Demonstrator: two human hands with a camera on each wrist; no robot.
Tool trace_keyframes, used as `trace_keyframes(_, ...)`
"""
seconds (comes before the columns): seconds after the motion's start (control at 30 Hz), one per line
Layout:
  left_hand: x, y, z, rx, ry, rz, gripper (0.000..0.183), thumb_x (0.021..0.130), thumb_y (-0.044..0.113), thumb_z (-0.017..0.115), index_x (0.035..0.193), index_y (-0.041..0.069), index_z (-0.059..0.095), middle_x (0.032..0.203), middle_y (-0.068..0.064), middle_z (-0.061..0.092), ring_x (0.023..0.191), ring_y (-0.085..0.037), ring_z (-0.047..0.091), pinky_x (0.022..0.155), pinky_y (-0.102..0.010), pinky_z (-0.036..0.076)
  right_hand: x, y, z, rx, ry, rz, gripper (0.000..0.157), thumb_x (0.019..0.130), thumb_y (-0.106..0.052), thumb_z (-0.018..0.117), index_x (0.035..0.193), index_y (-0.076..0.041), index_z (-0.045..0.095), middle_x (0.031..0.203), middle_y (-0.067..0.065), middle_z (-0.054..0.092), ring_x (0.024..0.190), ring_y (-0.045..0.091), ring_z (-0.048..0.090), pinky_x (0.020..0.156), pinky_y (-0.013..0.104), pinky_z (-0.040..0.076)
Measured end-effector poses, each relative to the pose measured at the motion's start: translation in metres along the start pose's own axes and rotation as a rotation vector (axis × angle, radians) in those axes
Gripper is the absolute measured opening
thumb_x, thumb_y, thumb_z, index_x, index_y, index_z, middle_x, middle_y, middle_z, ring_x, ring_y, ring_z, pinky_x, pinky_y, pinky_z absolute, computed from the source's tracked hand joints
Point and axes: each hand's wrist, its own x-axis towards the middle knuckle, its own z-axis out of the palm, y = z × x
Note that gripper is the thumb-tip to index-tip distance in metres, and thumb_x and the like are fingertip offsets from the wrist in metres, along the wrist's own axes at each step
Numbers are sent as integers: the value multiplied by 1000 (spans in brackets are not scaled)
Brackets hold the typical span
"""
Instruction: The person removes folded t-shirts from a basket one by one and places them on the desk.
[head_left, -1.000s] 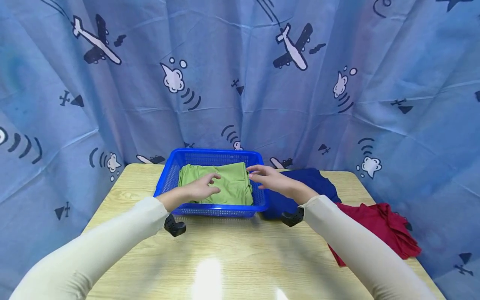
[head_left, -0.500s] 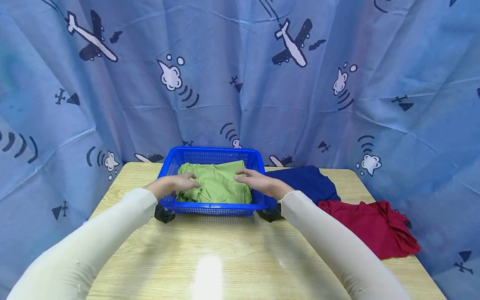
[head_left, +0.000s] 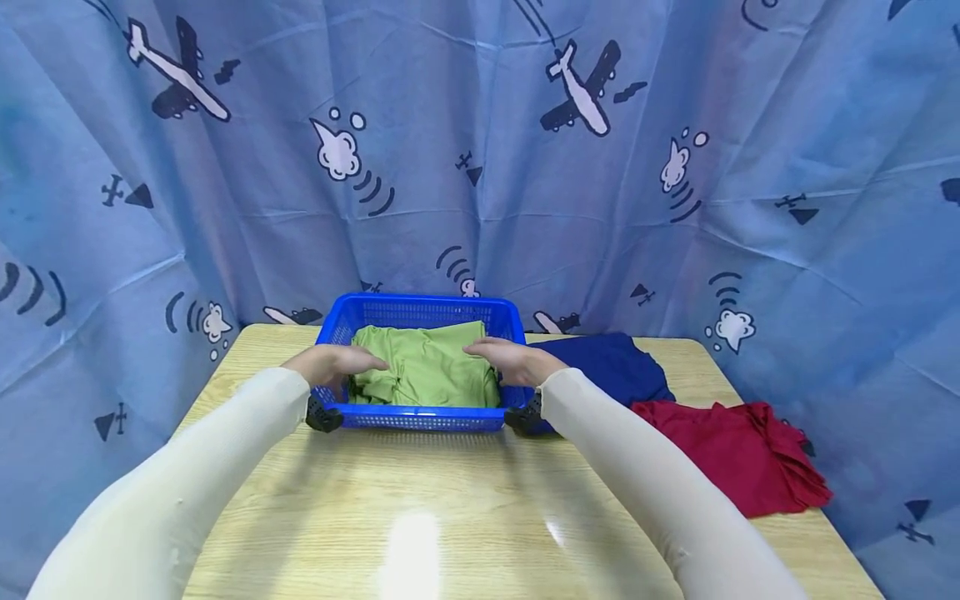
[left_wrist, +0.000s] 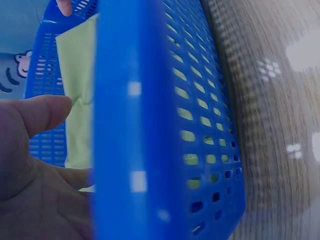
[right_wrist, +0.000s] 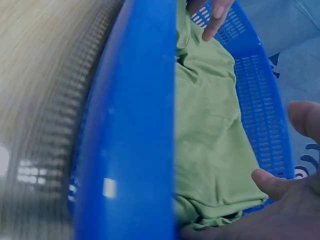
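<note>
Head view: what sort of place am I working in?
Possibly a curtained indoor workspace: a light wood-grain table, a blue airplane-print fabric curtain behind it and at both sides, and a blue perforated plastic basket holding light-green fabric.

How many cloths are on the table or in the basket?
3: a green cloth in the blue basket, a navy cloth right of it, and a red cloth farther right. More may be hidden underneath.

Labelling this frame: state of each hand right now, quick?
Left hand: open, at the left side of the green cloth; some fingers hidden.
Right hand: open, at its right side; some fingers hidden.
</note>
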Motion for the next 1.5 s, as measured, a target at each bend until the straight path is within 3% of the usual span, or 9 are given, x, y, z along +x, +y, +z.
trace_keyframes(0.27, 8, -3, 3, -60, -1, 0, 78, 100, 42, 39, 154, 0, 3, 160, -29, 1, 145, -53, 7, 110, -66, 30, 10, 8, 3, 28, -46, 54, 64, 100, -37, 48, 154, -12, 24, 165, 9, 0, 152, 35, -1, 122, 58, 10)
trace_keyframes(0.57, 15, -1, 6, -282, 62, 18, 79, 100, 34, 40, 154, 3, -9, 161, -24, -11, 148, -48, -2, 119, -61, 16, 11, 6, 4, 102, -81, 64, 73, 100, -33, 48, 156, -29, 1, 165, 9, -5, 143, 47, 28, 118, 54, 28)
trace_keyframes(0.67, 19, 1, 10, -369, 89, 30, 80, 100, 31, 43, 154, 7, -10, 160, -26, -5, 148, -46, 10, 118, -55, 26, 11, 7, 4, 88, -89, 66, 73, 101, -33, 47, 156, -34, 0, 165, 7, -2, 141, 44, 32, 117, 53, 30)
trace_keyframes(0.8, 23, 3, 12, -412, 125, 39, 75, 99, 27, 45, 156, 12, -3, 151, -23, 21, 108, -28, 51, 87, -30, 50, 12, 8, 5, 45, -113, 64, 68, 101, -35, 46, 156, -33, 6, 165, 5, 8, 133, 34, 40, 114, 48, 34)
trace_keyframes(0.97, 21, 3, 11, -284, 89, 48, 62, 100, 25, 43, 155, 11, 16, 130, -10, 39, 68, -8, 37, 66, -21, 41, 15, 8, 8, 0, -111, 70, 60, 100, -37, 47, 154, -24, 24, 165, 6, 10, 146, 37, 26, 118, 54, 27)
trace_keyframes(1.1, 21, 5, 13, -148, 64, 95, 53, 101, 27, 41, 149, 7, 32, 143, -15, 40, 104, -22, 55, 96, -34, 45, 15, 8, 11, -6, -94, 60, 61, 100, -37, 48, 153, -14, 28, 165, 9, 5, 153, 33, 4, 123, 54, 14)
trace_keyframes(1.2, 23, 8, 17, -130, 45, 117, 52, 101, 27, 41, 146, 2, 35, 154, -20, 31, 143, -35, 31, 117, -49, 31, 16, 10, 12, 21, -100, 46, 63, 101, -34, 45, 154, -8, 23, 165, 11, 2, 153, 31, 1, 123, 52, 13)
trace_keyframes(1.33, 29, 11, 20, -206, 49, 114, 53, 100, 19, 44, 148, 1, 31, 156, -21, 27, 145, -36, 27, 119, -49, 28, 17, 11, 12, 35, -96, 18, 60, 102, -28, 46, 153, -7, 23, 164, 11, 13, 146, 28, 26, 116, 46, 32)
trace_keyframes(1.5, 33, 10, 20, -272, 83, 126, 66, 94, 1, 47, 154, 7, 20, 156, -23, 21, 120, -27, 47, 94, -33, 48, 18, 7, 12, 44, -25, -2, 68, 96, -17, 58, 154, -15, 23, 150, 12, 35, 86, 16, 44, 74, 28, 40)
